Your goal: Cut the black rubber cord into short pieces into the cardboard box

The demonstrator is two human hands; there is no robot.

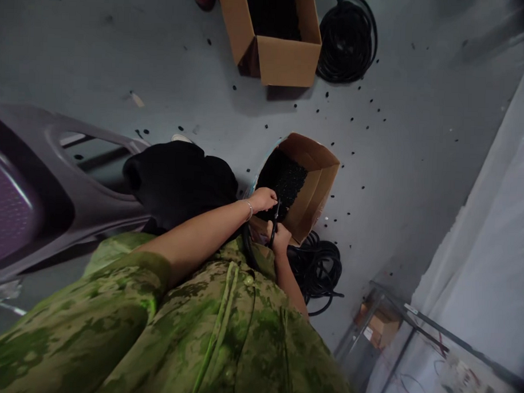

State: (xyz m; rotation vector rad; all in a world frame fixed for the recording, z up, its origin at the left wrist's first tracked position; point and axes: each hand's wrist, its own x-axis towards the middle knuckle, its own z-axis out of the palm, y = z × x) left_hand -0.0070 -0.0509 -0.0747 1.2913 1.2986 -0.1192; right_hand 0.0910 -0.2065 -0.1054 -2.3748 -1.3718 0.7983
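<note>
My right hand (280, 238) is closed around the handles of a pair of scissors (277, 213), its blades pointing away from me. Just beyond it, my left hand (264, 200), a bracelet at the wrist, is pinched near the blade tips. A black tube (247, 245) curves up from my lap to the left hand, which appears to hold its end; the fingers hide that part. Both hands are over the near side of an open cardboard box (316, 192). Inside lies a heap of small black pieces (284, 175).
A second cardboard box (288, 60) with black contents stands farther off, beside a coiled black tube (348, 42). Another black coil (317, 267) lies right of my lap. Small black bits dot the grey floor (401, 138). A plastic chair (95, 156) is at left, a metal-framed rack (395, 307) at lower right.
</note>
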